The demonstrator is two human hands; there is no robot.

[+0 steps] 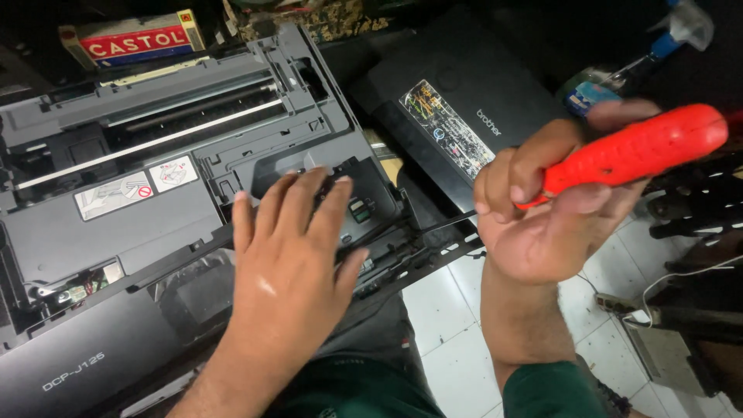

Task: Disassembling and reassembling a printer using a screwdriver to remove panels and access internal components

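An opened grey inkjet printer [116, 209] with its cover off fills the left half of the view, its rails and roller exposed. My left hand [290, 255] lies flat on the printer's front right corner, fingers spread over the black control panel [364, 205]. My right hand [542, 209] is raised to the right of the printer and grips a screwdriver by its red handle [642, 147]. The thin dark shaft [441, 226] points down-left toward the printer's front edge.
A second black printer unit [464, 101] with a sticker lies behind, upper centre. A red and white box [135, 39] sits at the top left. White floor tiles [449, 340] show below, with cables and dark equipment at the right [681, 310].
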